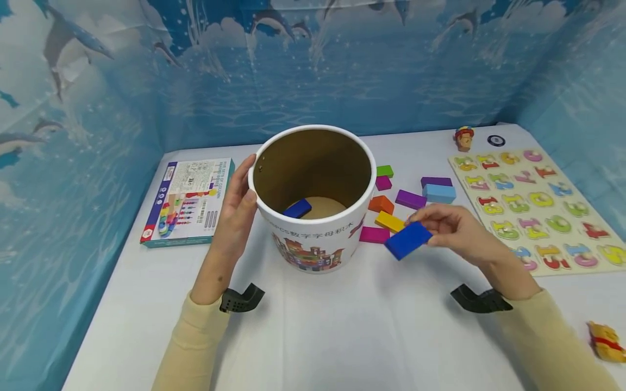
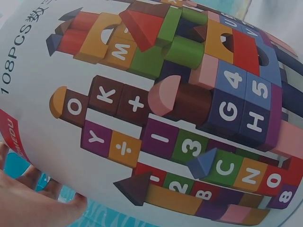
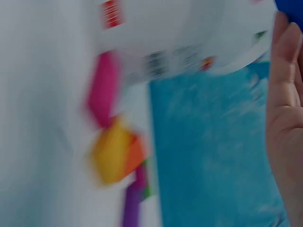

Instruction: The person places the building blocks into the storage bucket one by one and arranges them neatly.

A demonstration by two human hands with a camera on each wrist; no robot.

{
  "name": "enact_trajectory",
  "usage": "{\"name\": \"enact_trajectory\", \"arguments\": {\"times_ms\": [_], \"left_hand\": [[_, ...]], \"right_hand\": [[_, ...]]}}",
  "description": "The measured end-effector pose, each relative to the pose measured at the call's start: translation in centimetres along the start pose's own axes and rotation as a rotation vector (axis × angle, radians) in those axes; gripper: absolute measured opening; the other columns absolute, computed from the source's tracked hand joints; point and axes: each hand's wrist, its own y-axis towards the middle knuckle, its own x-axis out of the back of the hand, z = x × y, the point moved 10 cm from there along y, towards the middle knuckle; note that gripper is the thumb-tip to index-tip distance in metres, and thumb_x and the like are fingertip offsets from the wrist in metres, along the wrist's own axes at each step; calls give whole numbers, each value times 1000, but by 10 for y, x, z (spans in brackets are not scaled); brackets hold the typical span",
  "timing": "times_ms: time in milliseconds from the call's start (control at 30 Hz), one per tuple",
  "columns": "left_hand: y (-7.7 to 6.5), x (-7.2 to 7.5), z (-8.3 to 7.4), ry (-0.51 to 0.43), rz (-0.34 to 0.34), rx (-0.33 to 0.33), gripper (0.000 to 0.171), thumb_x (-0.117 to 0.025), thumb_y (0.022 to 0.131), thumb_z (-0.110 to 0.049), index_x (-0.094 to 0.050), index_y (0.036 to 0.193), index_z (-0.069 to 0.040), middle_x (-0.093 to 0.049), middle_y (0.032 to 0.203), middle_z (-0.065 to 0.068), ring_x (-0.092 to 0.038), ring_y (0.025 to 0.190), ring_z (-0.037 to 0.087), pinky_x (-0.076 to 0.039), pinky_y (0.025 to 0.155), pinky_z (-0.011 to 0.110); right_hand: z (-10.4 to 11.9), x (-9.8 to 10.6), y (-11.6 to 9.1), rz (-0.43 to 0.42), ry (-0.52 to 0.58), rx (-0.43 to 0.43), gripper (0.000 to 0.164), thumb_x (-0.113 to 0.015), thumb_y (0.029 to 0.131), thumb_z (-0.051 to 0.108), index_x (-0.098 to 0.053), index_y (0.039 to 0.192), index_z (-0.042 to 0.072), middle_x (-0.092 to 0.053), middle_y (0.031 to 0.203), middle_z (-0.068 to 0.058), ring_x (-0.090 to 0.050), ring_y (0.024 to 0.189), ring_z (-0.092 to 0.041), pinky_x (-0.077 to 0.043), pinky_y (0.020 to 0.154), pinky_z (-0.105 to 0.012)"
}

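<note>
A white bucket [image 1: 313,239] printed with a block castle stands mid-table, its open top facing me. My left hand [image 1: 235,217] rests on its left side, thumb near the rim; the left wrist view shows that hand [image 2: 40,198] at the printed wall. My right hand [image 1: 455,231] pinches a blue block [image 1: 408,240] right of the bucket, above the table. In the right wrist view only a corner of this block [image 3: 291,10] shows. Another blue block [image 1: 298,208] lies inside on the bucket's floor.
Right of the bucket lie loose blocks, among them magenta [image 1: 374,234], yellow [image 1: 389,221], purple [image 1: 411,199] and light blue [image 1: 439,193]. Farther right is a number puzzle board [image 1: 530,212]. A boxed toy [image 1: 188,201] lies left, and small figures [image 1: 463,138] sit on the right side.
</note>
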Motion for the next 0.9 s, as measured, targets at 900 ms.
{"name": "enact_trajectory", "arguments": {"times_ms": [900], "left_hand": [[0,-3,-2,-17,16,10,64,-55,85,-38,-27,140,-19,-24,144,3,-21,131,24,-14,105,51]], "right_hand": [[22,-55,193,30,-481,-556,33,-61,84,11,-54,115,13,-55,111,-5,-56,98,-19,-49,81,-31]]}}
